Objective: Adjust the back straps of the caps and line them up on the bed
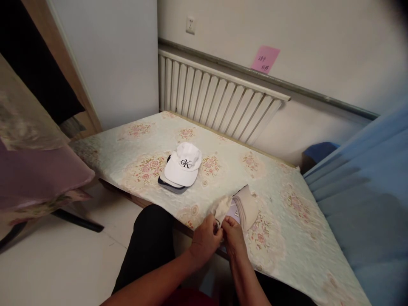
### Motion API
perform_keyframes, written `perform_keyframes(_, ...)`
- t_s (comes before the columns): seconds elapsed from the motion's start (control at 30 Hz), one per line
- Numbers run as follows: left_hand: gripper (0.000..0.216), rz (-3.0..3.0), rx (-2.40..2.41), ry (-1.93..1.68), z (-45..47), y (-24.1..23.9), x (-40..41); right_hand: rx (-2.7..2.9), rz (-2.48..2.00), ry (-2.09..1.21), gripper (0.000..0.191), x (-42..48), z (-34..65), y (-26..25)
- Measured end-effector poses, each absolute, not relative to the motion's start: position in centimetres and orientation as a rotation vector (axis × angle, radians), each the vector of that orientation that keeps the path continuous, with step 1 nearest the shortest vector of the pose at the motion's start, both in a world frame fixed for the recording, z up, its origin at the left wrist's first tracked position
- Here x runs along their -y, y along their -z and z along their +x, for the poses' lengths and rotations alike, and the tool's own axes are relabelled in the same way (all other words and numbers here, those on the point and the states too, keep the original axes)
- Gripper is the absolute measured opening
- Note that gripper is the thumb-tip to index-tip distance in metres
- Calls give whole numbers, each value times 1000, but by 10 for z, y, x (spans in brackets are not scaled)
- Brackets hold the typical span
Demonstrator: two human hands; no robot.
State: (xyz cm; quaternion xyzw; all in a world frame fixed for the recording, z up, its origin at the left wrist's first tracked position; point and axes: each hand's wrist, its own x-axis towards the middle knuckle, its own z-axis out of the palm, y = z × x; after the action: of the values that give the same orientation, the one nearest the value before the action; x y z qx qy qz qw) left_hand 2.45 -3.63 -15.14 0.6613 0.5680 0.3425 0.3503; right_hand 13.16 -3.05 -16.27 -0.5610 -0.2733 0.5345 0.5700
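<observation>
Left grip [206,239] and right grip [235,239], both mine, are pinched on beige cap [248,207], at my 1 o'clock over floral cloth [226,159]. White cap [184,165] tops cap stack [172,187] at 11 o'clock. Radiator [215,100] at 12.

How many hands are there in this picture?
2. The left hand and the right hand are close together, both holding the beige cap near the edge of the flowery cloth. I see no others.
</observation>
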Motion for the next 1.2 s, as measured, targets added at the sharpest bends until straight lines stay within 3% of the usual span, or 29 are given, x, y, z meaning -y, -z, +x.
perform_keyframes(0.17,10,1707,-1453,-902,24,152,36,733,-1352,-1194,24,37,131,153)
perform_keyframes(0.3,3,1717,-1393,-916,23,152,37,769,-1399,-1204,21,35,132,147)
perform_keyframes(0.6,11,1572,-1272,-1002,11,160,37,614,-1139,-1410,22,20,146,123)
perform_keyframes(0.8,13,1351,-1008,-651,14,165,32,405,-897,-1366,20,-9,162,77)
perform_keyframes(1.07,54,1068,-617,-649,20,112,14,335,-641,-1153,22,-22,156,20)
perform_keyframes(1.2,45,729,-277,-779,16,89,14,290,-594,-1194,22,-5,144,24)
